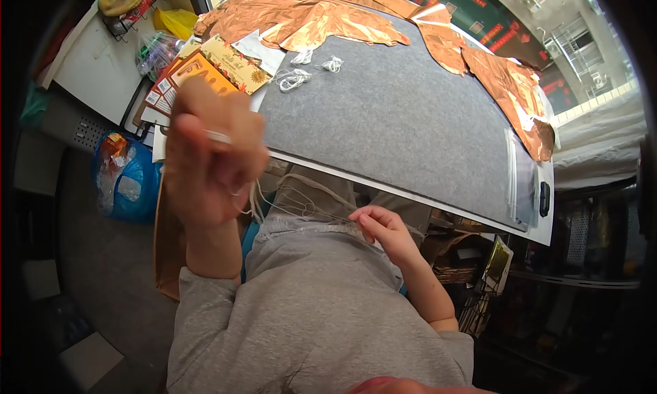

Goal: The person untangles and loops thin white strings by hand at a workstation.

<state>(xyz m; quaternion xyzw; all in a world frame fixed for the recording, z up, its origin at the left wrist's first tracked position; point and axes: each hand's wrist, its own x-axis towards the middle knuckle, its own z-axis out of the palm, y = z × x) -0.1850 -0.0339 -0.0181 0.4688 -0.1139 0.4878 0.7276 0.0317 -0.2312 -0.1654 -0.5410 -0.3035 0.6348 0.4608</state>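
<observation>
Grey felt tops the white-edged table point(404, 120), which spans the view from about 11 o'clock round to 4 o'clock; a window point(575, 45) stands beyond it at 1 to 2 o'clock. Pale string point(321, 186) lies just off centre, toward 8 o'clock, its loose strands running over the seated person's lap between the two hands. Whether it is one length or several cannot be told.

Left hand point(217, 154), between 9 and 10 o'clock, is raised close to the camera and partly blurred; its fingers are curled in, with a white length of the string across them and a thin loop below. Right hand point(387, 231), at 4 o'clock, is low over the lap, thumb and forefinger pinched together on the thin strands.

Between 11 and 12 o'clock, small white hanks point(294, 80) rest on the felt, well apart from the right hand. Printed packets point(205, 72) overlap at 10 to 11 o'clock, just past the left hand. Crumpled copper-coloured sheets point(308, 21) lie along the far edge at 12 o'clock, with another copper-coloured piece point(513, 96) at 2 o'clock. Clear strips point(512, 178) lie at 3 o'clock, near a black handle point(545, 199). On the floor at 9 o'clock sits a blue bag point(137, 195).
</observation>
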